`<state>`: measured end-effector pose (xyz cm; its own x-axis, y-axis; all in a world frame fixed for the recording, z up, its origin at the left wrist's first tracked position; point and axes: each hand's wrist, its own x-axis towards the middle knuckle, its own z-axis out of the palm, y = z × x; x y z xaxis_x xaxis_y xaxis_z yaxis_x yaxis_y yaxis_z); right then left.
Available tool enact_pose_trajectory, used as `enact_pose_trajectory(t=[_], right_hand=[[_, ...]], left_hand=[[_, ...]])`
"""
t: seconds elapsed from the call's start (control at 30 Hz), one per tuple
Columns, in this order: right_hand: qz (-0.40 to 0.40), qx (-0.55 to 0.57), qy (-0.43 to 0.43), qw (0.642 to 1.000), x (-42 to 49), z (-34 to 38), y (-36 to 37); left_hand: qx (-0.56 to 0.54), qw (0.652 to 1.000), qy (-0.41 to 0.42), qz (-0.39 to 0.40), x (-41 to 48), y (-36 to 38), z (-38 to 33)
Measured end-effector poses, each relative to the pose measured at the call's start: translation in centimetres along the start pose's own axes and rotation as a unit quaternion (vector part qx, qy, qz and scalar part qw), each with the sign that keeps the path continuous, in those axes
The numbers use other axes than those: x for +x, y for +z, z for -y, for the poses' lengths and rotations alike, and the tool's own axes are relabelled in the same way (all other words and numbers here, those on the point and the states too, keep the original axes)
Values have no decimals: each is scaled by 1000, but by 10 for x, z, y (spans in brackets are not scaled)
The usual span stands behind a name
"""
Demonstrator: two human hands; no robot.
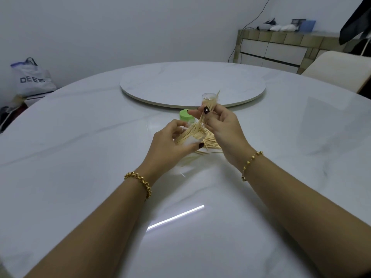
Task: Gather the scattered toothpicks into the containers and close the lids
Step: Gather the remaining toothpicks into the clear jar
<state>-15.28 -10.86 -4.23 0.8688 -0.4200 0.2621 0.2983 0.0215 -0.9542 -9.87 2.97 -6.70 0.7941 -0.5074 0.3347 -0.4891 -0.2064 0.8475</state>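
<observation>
Head | left hand grips container | right hand pinches toothpicks | pile half-hidden

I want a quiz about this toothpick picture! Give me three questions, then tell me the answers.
1. True or false: every toothpick is already off the table.
2. Which of the hands holds the tilted clear container? A) left hand B) right hand C) neither
3. Fill in: the lid behind the hands is ____.
Key: 1 false, a pile of toothpicks lies on it. 2 A; the right hand pinches a bunch of toothpicks. 3 green.
</observation>
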Motion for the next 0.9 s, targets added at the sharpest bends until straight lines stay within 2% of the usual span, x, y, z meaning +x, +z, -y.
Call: enact_pose_trajectory(t=[0.3,0.6,0.73,0.9], right_hand=[[-4,-53,3,999,-1,-1,0],[54,-248,-109,961,-15,-19,6],[51,-266,-143,952,-18,-20,8],[12,-279,-163,946,-22,-24,4]], left_hand=[[-7,1000,7,-13,0,-7,-1],[-23,999,1,-28,1,-7,-2],[-20,999,-8,-37,1,-11,0],[-8,996,-13,-86,5,-21,2]])
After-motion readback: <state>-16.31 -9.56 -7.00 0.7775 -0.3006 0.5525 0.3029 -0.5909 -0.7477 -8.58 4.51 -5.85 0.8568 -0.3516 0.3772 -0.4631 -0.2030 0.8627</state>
